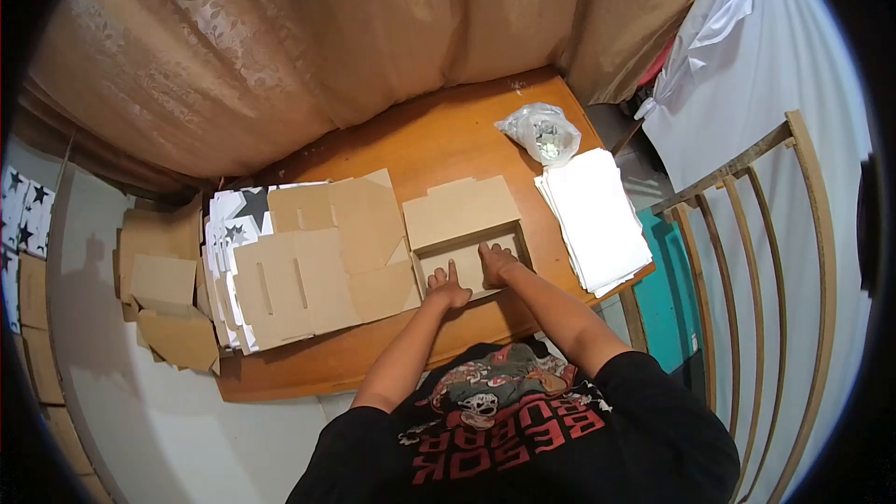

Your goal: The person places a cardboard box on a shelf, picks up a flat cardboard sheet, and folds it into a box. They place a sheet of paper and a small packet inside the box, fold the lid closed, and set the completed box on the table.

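An open brown cardboard box (464, 215) lies on the wooden table in front of me, its lid flap raised at the back. My left hand (449, 287) rests at the box's front left part, fingers apart, with nothing held. Inside the right part of the box, my right hand (497, 263) touches the bottom with its fingers spread. To the left, flattened cardboard pieces (322, 285) lie in an overlapping stack, some with white faces and black stars.
White sheets (597, 219) are stacked at the table's right side. Behind them sits a clear plastic bag (543, 133) with small pieces inside. More cardboard (163, 285) is beyond the table's left edge. A wooden rack (747, 299) stands at the right.
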Motion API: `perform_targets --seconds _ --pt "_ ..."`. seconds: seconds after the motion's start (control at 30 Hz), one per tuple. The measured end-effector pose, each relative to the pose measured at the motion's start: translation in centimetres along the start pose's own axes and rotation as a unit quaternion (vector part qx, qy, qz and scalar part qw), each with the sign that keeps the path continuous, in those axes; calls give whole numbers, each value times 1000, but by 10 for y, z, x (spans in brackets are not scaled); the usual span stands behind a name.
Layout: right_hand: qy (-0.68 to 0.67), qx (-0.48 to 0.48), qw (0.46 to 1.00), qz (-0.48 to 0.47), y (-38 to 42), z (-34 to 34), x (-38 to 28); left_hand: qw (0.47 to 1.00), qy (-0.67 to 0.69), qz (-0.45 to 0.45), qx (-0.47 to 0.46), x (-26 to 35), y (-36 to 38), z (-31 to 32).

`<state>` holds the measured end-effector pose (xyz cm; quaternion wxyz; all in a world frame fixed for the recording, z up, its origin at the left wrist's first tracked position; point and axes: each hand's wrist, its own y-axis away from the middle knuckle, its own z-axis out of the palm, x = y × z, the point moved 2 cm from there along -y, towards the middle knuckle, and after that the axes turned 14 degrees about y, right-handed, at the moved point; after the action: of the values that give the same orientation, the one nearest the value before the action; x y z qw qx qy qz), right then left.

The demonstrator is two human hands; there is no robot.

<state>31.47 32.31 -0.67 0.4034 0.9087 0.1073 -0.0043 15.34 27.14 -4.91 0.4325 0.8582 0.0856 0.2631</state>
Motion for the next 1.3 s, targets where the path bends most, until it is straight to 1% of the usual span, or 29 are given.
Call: perform_targets --seconds 0.1,0.17,0.23,0.27,0.3,0.33,0.37,0.4,0.43,0.5,0.53,0.57,0.6,0.63,0.67,0.7,0.73,0.77,0.8,0.83,0.93,0.97,1.03,1.07,1.1,1.17,1.2,1.27,1.3 --pt "12 22 999 30 -1 5 -8 1000 0 -3 -4 7 5 -9" --pt "25 11 999 40 -3 1 -8 1000 21 -1 -11 12 6 -14" --pt "-5 -9 999 32 9 -12 -14 999 30 -10 -14 10 6 -16" --pt "-18 58 998 4 10 -10 -12 999 51 0 -3 7 6 -15" --pt "-25 60 998 5 12 -6 -5 997 74 10 11 7 5 -16" --pt "-150 115 980 -69 14 -7 3 998 68 12 12 6 4 -19" --pt "-269 168 938 -142 22 -13 12 998 66 22 -2 4 3 -23" --pt "-271 169 937 -143 36 -19 22 997 65 31 -16 1 3 -24" --pt "-377 194 891 -160 53 -26 35 997 64 30 -15 0 1 -25" --pt "-578 235 759 -186 83 -32 63 996 82 42 -9 -9 -11 -22" --pt "-573 293 751 -149 78 -22 88 996 25 85 0 -27 -42 -6" --pt "-565 350 739 -111 66 -10 121 996 19 82 -2 -22 -38 -5" --pt "-513 400 759 -24 63 2 168 997 22 67 0 -7 -28 -12" --pt "-448 443 774 61 62 12 211 998 33 56 5 5 -14 -21" --pt "-360 468 795 140 56 28 248 994 54 83 51 29 16 -32" --pt "-266 484 806 215 50 37 271 994 51 80 54 42 25 -33" --pt "-257 440 812 285 63 28 278 970 119 187 103 55 33 -35" --pt "-247 392 812 354 77 21 284 927 184 292 149 69 44 -37" --pt "-227 349 833 365 75 27 300 903 217 330 171 97 64 -39" --pt "-206 310 846 381 77 29 307 904 212 328 172 115 70 -40" --pt "-176 280 868 370 85 25 312 872 295 383 81 161 75 -31" --pt "-187 283 864 372 86 24 315 871 295 383 84 171 69 -25" --pt "-194 286 862 371 87 21 319 832 415 368 -14 186 54 -9" --pt "-210 278 856 382 87 21 320 830 434 345 -59 194 52 -6" --pt "-226 270 850 392 87 20 322 828 437 348 -55 203 50 -4" --pt "-206 292 844 400 86 22 325 797 488 332 -131 222 47 3" --pt "-214 289 839 408 87 21 327 793 493 336 -127 232 44 5" --pt "-222 287 830 423 86 20 333 799 518 248 -177 247 35 14" --pt "-217 288 834 418 86 20 337 796 524 249 -172 247 22 23"
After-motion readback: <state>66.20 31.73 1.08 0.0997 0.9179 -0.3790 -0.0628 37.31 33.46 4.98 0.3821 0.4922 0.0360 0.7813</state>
